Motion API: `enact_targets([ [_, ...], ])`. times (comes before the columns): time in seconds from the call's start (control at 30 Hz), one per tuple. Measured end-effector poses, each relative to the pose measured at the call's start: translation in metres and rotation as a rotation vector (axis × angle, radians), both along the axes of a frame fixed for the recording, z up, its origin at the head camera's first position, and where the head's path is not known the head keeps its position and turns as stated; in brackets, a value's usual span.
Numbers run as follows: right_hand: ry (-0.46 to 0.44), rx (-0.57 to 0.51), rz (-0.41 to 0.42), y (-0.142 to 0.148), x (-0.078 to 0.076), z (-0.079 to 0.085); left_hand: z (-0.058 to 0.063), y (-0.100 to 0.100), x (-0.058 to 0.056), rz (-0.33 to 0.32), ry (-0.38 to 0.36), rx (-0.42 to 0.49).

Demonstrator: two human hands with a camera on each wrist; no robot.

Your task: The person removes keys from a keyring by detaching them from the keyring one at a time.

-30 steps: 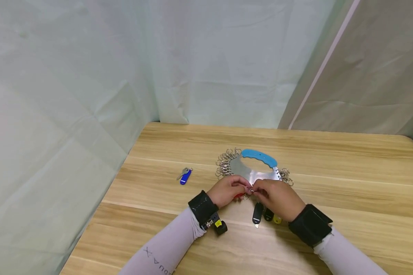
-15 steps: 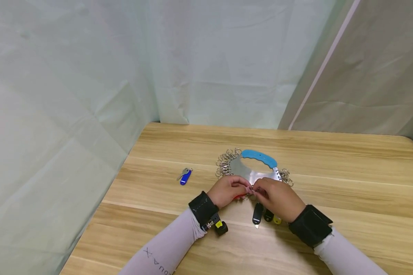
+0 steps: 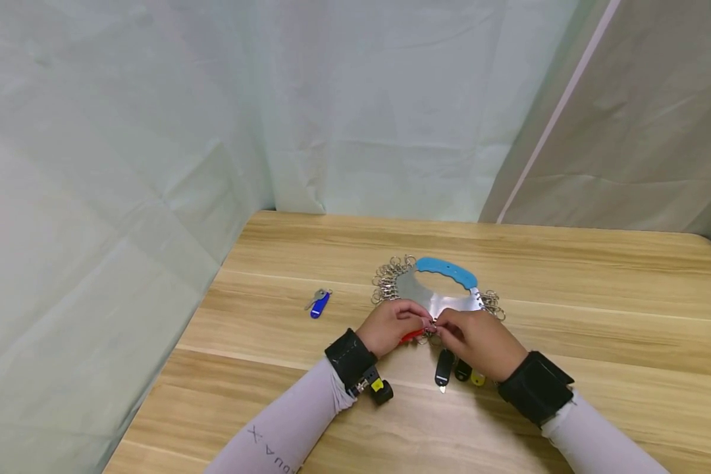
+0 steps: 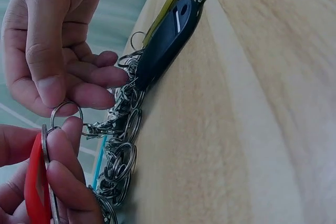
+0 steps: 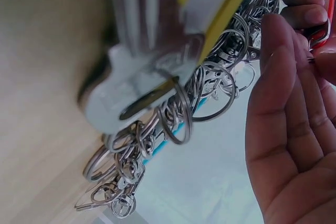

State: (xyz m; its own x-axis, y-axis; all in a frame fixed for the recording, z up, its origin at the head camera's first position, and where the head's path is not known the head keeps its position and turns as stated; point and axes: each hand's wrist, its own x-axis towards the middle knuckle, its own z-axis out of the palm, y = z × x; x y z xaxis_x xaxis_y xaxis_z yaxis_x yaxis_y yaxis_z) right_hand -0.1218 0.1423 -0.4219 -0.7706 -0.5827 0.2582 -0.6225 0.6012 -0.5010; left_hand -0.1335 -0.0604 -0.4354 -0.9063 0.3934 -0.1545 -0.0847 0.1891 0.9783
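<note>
With the metal plate (image 3: 444, 303) as the dial's centre, a key (image 3: 316, 298) and blue tag (image 3: 319, 307) lie well apart at nine o'clock. Rings (image 3: 385, 283) crowd the plate's ten o'clock edge. At eight, the left hand (image 3: 392, 325) grips a red tag (image 4: 35, 187) and its key (image 4: 54, 205). The blue handle (image 3: 447, 270) sits at one, a black tag (image 3: 444, 367) at six, another black tag (image 3: 463, 370) and a yellow tag (image 3: 477, 378) at five. At four, the right hand (image 3: 481, 339) pinches the split ring (image 4: 66, 103) at the red tag's key.
</note>
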Motion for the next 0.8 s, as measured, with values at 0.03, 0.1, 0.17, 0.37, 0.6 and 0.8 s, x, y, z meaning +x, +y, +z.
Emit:
enact_targets([
  [0.03, 0.000, -0.001, 0.002, 0.0001, 0.0000, 0.0001, 0.0002, 0.0000, 0.0002, -0.001, 0.004, -0.003],
  [0.1, 0.009, -0.002, 0.009, 0.0001, -0.0002, 0.0003, 0.0006, 0.0003, 0.0004, -0.002, 0.009, -0.003],
  [0.17, 0.020, -0.002, 0.013, 0.0001, -0.0003, 0.0006, 0.0009, 0.0008, 0.0008, -0.005, 0.013, -0.001],
  [0.37, 0.010, 0.001, 0.022, 0.0004, -0.0009, 0.0008, 0.0021, 0.0016, 0.0022, -0.017, 0.019, 0.004],
  [0.6, 0.027, 0.014, 0.023, 0.0005, 0.0003, 0.0021, 0.0019, 0.0024, 0.0021, -0.020, 0.037, -0.013],
  [0.8, 0.055, 0.001, 0.019, 0.0003, 0.0001, 0.0009, -0.0002, 0.0024, 0.0016, -0.013, 0.034, -0.020],
])
